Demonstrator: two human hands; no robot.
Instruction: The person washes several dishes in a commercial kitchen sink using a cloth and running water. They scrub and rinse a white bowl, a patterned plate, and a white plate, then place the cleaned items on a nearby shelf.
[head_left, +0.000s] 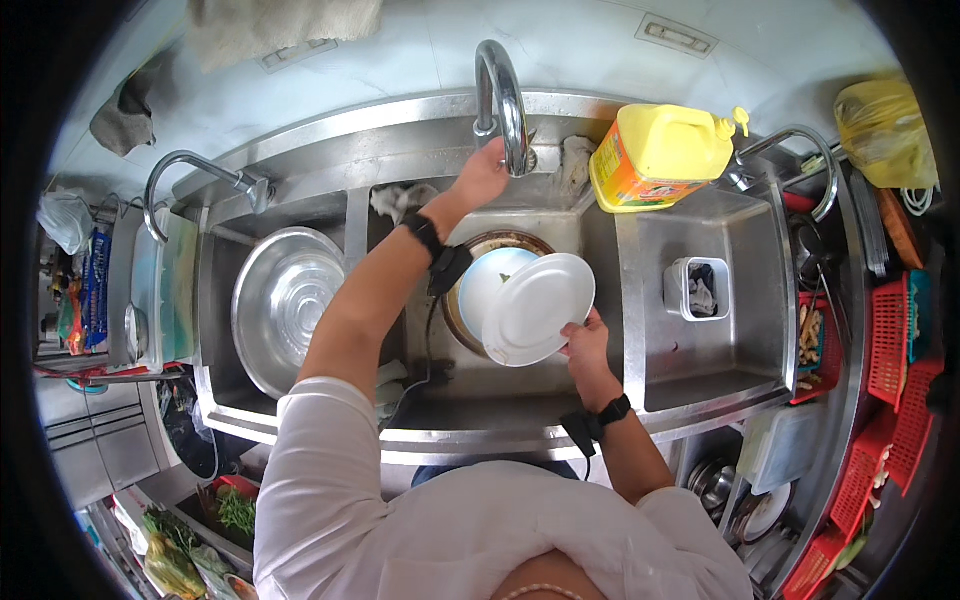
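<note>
My right hand (586, 346) grips the lower right rim of a white oval plate (544, 307), which is tilted above the middle sink basin (495, 390). Partly beneath it lies a round plate (484, 281) with a pale blue rim and a scrap of green leaf, on a larger brown-edged round dish (454, 315). My left hand (484, 178) reaches to the base of the chrome gooseneck faucet (491, 82); its fingers are partly hidden by the spout, so its hold cannot be told. No water stream is visible from the spout.
A large metal bowl (289, 311) sits in the left basin. A yellow detergent jug (656, 157) stands behind the divider on the right. The right basin holds a white plastic tub (699, 289). Cloths (576, 165) lie at the basin's back. Red plastic baskets (889, 341) stand far right.
</note>
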